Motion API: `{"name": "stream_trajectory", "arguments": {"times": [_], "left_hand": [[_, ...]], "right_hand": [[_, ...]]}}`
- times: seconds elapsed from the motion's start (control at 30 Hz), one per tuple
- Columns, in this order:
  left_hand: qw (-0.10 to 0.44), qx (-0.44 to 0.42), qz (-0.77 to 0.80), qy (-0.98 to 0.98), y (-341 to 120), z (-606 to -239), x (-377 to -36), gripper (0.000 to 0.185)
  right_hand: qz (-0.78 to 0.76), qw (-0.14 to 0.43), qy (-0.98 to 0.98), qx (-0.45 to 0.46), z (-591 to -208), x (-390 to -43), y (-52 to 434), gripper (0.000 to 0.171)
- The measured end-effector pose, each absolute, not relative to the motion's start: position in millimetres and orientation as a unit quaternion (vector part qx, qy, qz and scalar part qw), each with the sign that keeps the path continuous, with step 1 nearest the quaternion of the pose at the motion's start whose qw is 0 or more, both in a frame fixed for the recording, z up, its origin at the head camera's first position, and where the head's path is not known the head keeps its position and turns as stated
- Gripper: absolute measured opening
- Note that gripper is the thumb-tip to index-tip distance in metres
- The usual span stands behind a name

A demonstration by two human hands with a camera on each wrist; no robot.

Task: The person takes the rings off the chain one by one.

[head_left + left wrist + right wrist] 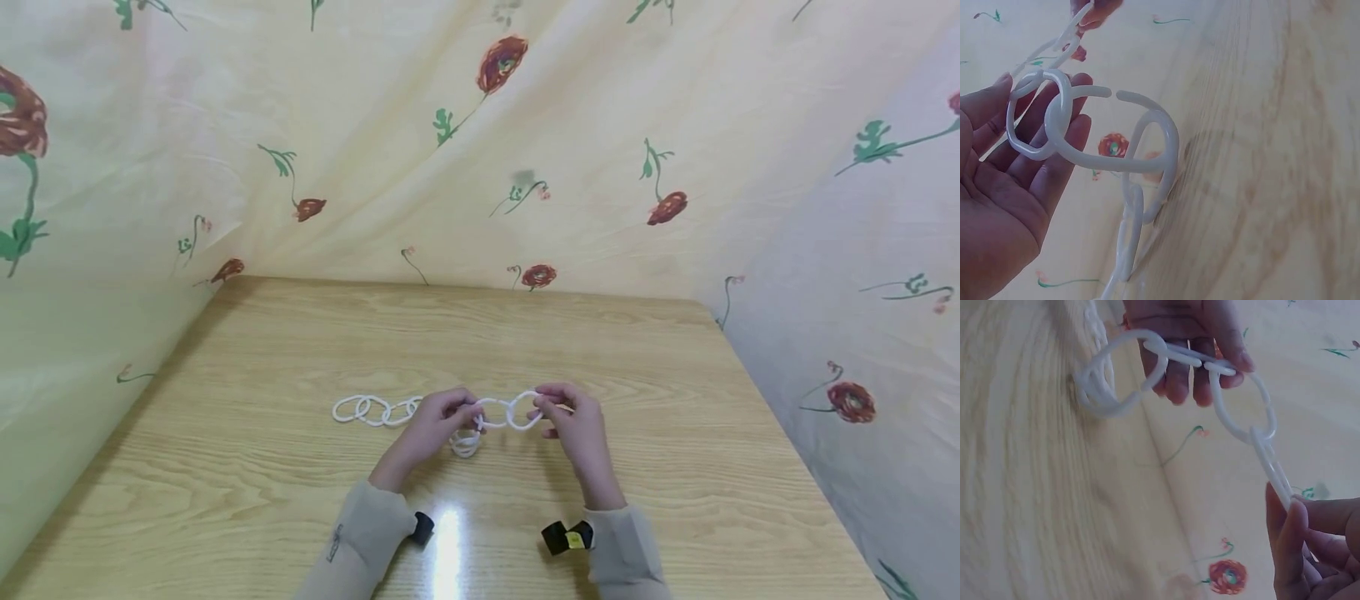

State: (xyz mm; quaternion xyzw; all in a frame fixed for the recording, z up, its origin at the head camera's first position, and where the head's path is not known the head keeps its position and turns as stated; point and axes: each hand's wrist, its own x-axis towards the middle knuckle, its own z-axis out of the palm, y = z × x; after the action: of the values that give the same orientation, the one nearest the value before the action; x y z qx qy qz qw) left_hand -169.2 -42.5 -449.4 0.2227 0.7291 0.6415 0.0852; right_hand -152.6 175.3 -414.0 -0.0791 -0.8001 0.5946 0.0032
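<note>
Your head camera looks forward and down from above at the pale wooden tabletop, far enough back to take in both hands and the cream flowered cloth hung behind and at the sides. Your left wrist camera sits very close to your left hand, facing across its palm along the chain of white plastic split rings. Your right wrist camera sits equally close to your right hand, looking back along the chain. All three views share that chain; each wrist view catches the opposite hand's fingers.
</note>
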Motion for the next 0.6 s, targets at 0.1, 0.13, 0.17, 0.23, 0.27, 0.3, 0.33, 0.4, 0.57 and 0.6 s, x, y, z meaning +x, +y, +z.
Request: {"name": "stream_trajectory", "arguments": {"times": [0.1,0.13,0.17,0.23,0.27,0.3,0.33,0.4,0.57,0.6], "left_hand": [[0.081,0.219,0.643,0.729,-44.3,-449.2,-167.7,0.022],[0.080,0.217,0.645,0.728,-44.7,-449.2,-167.3,0.023],[0.080,0.215,0.647,0.727,-45.3,-449.4,-167.0,0.023],[0.081,0.211,0.649,0.726,-46.4,-450.1,-166.4,0.024],[0.081,0.207,0.650,0.726,-47.1,-450.6,-166.3,0.024],[0.081,0.205,0.651,0.727,-47.9,-451.3,-166.0,0.024],[0.080,0.201,0.653,0.726,-48.8,-451.6,-165.9,0.025],[0.079,0.191,0.658,0.724,-50.4,-452.4,-165.9,0.025],[0.070,0.163,0.673,0.718,-55.0,-452.0,-167.0,0.026],[0.068,0.158,0.674,0.718,-56.0,-451.8,-167.1,0.026]], "right_hand": [[0.650,0.000,-0.754,-0.099,-420.8,-153.2,169.8,0.020],[0.670,-0.003,-0.735,-0.106,-423.1,-153.7,167.8,0.020],[0.689,-0.006,-0.716,-0.112,-425.2,-154.1,165.8,0.019],[0.725,-0.013,-0.677,-0.122,-428.5,-154.5,161.9,0.020],[0.741,-0.017,-0.659,-0.126,-430.2,-154.7,160.1,0.021],[0.752,-0.022,-0.646,-0.128,-431.8,-155.0,158.5,0.022],[0.761,-0.027,-0.635,-0.131,-433.4,-155.3,157.0,0.024],[0.773,-0.035,-0.620,-0.129,-435.5,-155.6,154.6,0.030],[0.793,-0.055,-0.599,-0.097,-439.1,-158.0,149.9,0.042],[0.796,-0.059,-0.596,-0.085,-439.7,-158.4,149.2,0.043]]}}
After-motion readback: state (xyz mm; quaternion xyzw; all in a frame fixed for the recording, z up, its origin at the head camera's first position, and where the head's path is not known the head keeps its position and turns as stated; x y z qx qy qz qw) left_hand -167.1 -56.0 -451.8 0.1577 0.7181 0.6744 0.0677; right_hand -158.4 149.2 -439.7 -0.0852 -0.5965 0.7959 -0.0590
